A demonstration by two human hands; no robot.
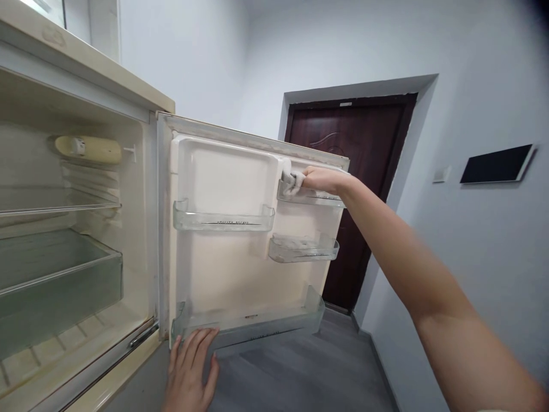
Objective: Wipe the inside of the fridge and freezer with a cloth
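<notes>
A small fridge stands open, its door [223,269] swung out toward me. My right hand [319,179] reaches to the door's upper right corner, closed on a white cloth [294,182] pressed against the inner lining just above the top right shelf [313,198]. My left hand [191,369] lies flat with fingers stretched out against the bottom edge of the door, below the bottom shelf [253,326]. The door also carries an upper left shelf [223,219] and a middle right shelf [303,249], all of clear plastic.
Left of the door is the fridge cavity, with a glass shelf [55,209], a clear drawer [60,286] and a yellowish thermostat housing [88,149]. Behind the fridge door is a dark brown room door [369,149]. A dark panel [495,164] hangs on the right wall. The floor is grey.
</notes>
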